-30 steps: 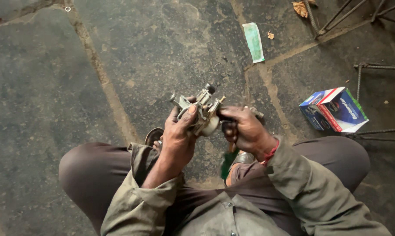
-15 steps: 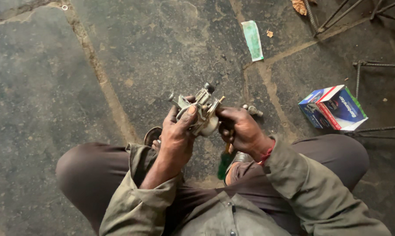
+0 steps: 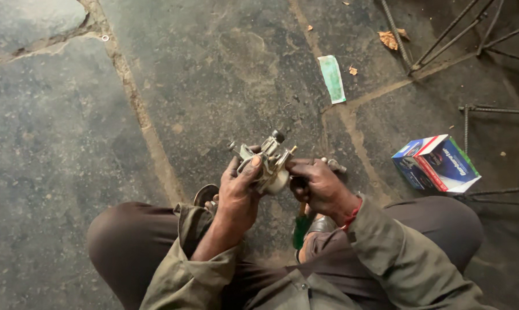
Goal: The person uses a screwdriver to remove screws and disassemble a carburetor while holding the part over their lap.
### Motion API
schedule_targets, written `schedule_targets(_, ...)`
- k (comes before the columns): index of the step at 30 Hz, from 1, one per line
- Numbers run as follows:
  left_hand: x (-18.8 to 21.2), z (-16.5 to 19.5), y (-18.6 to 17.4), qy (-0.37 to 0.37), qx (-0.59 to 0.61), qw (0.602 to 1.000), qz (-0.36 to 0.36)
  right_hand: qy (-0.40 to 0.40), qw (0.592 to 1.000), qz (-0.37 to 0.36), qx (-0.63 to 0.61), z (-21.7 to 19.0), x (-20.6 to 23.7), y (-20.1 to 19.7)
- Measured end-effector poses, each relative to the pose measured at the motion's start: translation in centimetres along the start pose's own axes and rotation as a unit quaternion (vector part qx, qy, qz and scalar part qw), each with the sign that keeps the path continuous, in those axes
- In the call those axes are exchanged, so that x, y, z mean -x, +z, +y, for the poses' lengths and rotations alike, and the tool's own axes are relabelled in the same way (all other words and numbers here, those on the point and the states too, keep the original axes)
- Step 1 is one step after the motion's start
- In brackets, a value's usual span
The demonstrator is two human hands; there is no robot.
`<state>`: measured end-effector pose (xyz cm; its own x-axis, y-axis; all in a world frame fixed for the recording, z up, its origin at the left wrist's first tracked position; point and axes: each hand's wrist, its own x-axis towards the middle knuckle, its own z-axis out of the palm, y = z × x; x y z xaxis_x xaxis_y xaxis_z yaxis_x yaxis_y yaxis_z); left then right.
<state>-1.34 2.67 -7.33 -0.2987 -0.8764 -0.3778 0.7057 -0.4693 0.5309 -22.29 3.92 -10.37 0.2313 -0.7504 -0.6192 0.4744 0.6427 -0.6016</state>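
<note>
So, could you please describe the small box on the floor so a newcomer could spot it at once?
Start from the dark stone floor and look to the crouching person's right, beside the thin metal rods. There lies a small cardboard box, tilted with its flap open. Unlike the pale green strip farther off, it is blue, red and white.

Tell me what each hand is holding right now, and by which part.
The left hand grips the small metal engine part around its body from below. The right hand pinches its right side; what else it holds cannot be told.
</note>
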Motion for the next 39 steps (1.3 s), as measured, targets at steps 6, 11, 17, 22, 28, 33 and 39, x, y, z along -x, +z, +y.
schedule_targets(6, 0.4, 0.3, 0.2, -0.012, -0.003, 1.000, -0.012, -0.027, 0.998, -0.048, -0.014, -0.5, 0.2, -0.2)
schedule_targets(11, 0.2, 0.8, 0.5, -0.006, -0.017, 1.000, -0.002, -0.005, 0.998, -0.055, 0.014, -1.0, 0.2, 0.1)
schedule_targets(17, 0.2, 0.0, -0.2, -0.007, -0.002, 1.000, 0.003, -0.013, 0.999, -0.031, 0.037, -0.1, 0.0, 0.0)
schedule_targets(22, 0.0, -0.4, -0.4, -0.006, -0.013, 1.000, 0.000, 0.000, 0.999, -0.041, -0.001, -0.7, -0.1, -0.3)
schedule_targets(28, 0.1, 0.0, 0.1, -0.009, -0.010, 1.000, 0.025, 0.013, 0.999, -0.013, 0.027, -0.1, -0.1, 0.1)
schedule_targets(33, 0.5, 0.2, 0.2, -0.010, -0.031, 0.999, 0.014, -0.022, 0.998, -0.047, -0.029, -0.3, -0.4, -0.7)
schedule_targets(39, 0.3, 0.3, 0.0, -0.005, -0.013, 1.000, 0.014, 0.019, 0.998, -0.034, -0.046, 0.2, -0.7, -0.3)
